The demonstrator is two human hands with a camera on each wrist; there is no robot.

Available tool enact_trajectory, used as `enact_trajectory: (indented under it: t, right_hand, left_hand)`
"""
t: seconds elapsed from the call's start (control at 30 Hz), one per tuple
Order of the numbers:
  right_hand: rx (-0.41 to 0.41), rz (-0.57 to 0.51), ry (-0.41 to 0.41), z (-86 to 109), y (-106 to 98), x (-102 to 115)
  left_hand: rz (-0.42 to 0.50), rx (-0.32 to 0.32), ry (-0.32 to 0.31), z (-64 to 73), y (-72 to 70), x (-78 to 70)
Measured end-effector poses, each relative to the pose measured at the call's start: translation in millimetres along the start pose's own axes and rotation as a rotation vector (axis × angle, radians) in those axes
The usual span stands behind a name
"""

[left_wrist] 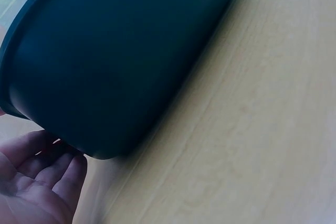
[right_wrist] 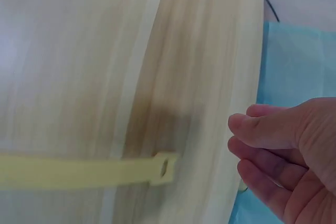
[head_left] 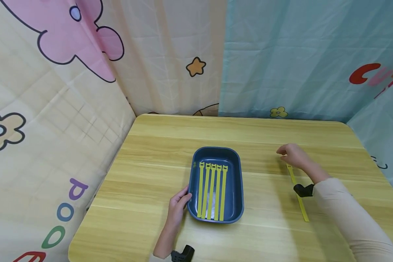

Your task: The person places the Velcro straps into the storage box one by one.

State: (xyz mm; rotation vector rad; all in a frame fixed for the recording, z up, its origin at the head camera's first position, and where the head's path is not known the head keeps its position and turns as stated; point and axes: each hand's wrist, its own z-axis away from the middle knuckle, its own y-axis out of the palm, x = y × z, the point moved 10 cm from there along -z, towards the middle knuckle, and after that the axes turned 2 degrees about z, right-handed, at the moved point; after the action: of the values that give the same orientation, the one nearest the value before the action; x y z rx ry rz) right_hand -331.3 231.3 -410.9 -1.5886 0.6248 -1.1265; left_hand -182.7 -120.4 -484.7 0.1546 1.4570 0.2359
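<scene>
My left hand (head_left: pixel 176 211) grips the left rim of a dark blue tray (head_left: pixel 234 185), thumb over the edge. In the left wrist view, its fingers (left_wrist: pixel 68 179) lie against the tray's outer wall (left_wrist: pixel 115 66). Several yellow hook-and-loop cable ties (head_left: pixel 211 191) lie side by side inside, slotted heads at the far end. My right hand (head_left: pixel 296 157) hovers over the table at the right, fingers loosely bent around nothing. Below it, a single yellow cable tie (head_left: pixel 293 176) lies flat on the wood. The right wrist view shows that tie's slotted head (right_wrist: pixel 164 168) apart from the fingertips (right_wrist: pixel 239 124).
The wooden table (head_left: pixel 144 171) has rounded corners. Printed curtains (head_left: pixel 170 54) hang behind its far edge and along its left side. Black wrist cameras (head_left: pixel 304 190) are strapped on both forearms.
</scene>
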Motion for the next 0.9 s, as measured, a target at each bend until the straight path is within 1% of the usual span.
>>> enact_trajectory:
  t: [0.1, 0.2, 0.33, 0.5, 0.6, 0.73, 0.9]
  right_hand:
    - [0.026, -0.006, 0.033, 6.1, 2.1, -14.8]
    - [0.04, -0.011, 0.054, 10.5, 3.7, -23.9]
    - [0.056, -0.013, 0.053, 14.7, 5.1, -27.5]
    - [0.102, -0.02, 0.029, 18.9, 11.6, -27.4]
    - [0.121, -0.004, 0.009, 21.1, 15.6, -27.2]
    - [0.113, 0.005, -0.018, 22.5, 18.1, -26.3]
    - [0.072, -0.013, -0.036, 23.0, 17.1, -25.6]
  left_hand:
    - [0.004, 0.001, -0.003, 0.1, 0.4, 0.1]
    - [0.007, 0.005, 0.001, -0.1, 0.8, 0.4]
    - [0.005, 0.008, 0.008, -0.6, 0.7, 0.7]
    - [0.007, 0.008, 0.011, -0.7, 0.1, 1.0]
    - [-0.005, 0.008, 0.012, 0.1, -0.1, 1.1]
    - [-0.012, 0.013, 0.02, 0.9, 0.3, 0.2]
    - [0.0, 0.013, 0.011, 0.7, 0.5, 0.3]
